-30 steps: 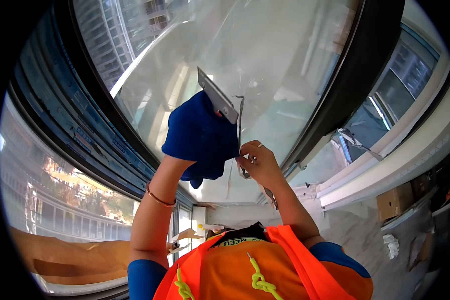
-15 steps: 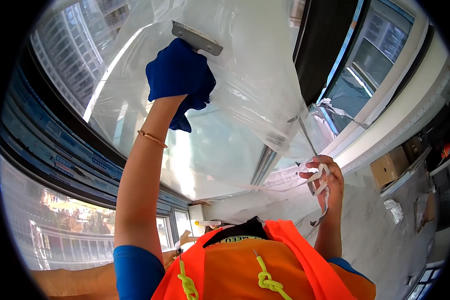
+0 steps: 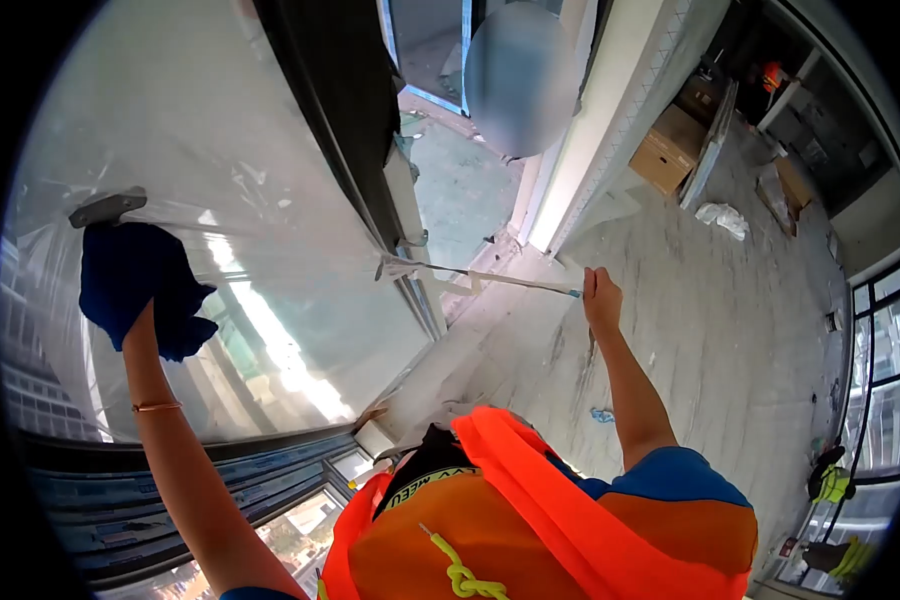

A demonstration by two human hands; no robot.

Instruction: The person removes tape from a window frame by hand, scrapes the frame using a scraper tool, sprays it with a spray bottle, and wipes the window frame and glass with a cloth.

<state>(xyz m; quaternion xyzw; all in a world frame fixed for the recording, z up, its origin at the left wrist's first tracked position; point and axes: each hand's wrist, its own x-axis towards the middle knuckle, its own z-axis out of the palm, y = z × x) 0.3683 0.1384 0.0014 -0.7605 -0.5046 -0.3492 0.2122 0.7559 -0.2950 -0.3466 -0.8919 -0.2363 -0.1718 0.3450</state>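
Spread wide apart now, after working close together before the glass panel (image 3: 300, 330) a second ago. Gripping a thin, pale tape strip (image 3: 520, 283) in the right hand (image 3: 601, 298), with fingers curled together and clamped on one end. Pulled out nearly straight, after hanging in loops about that hand half a second ago; now running from a crumpled bunch at the panel's edge, just beside the dark frame (image 3: 345, 130), out over the marble-patterned floor (image 3: 530, 385). Apparently still attached at the far end, so likely under tension and only partly freed. Reaching to the far left of the panel with the left hand (image 3: 142, 322), wrapped in a dark blue cloth (image 3: 175, 300), with a flat metal scraper blade (image 3: 110, 207) showing just past it. Cannot tell the state of those covered fingers, nor whether touching the wrinkled plastic film (image 3: 250, 180) or only near it. By judgement, shifted from picking at the strip close to the glass to drawing it away sideways.
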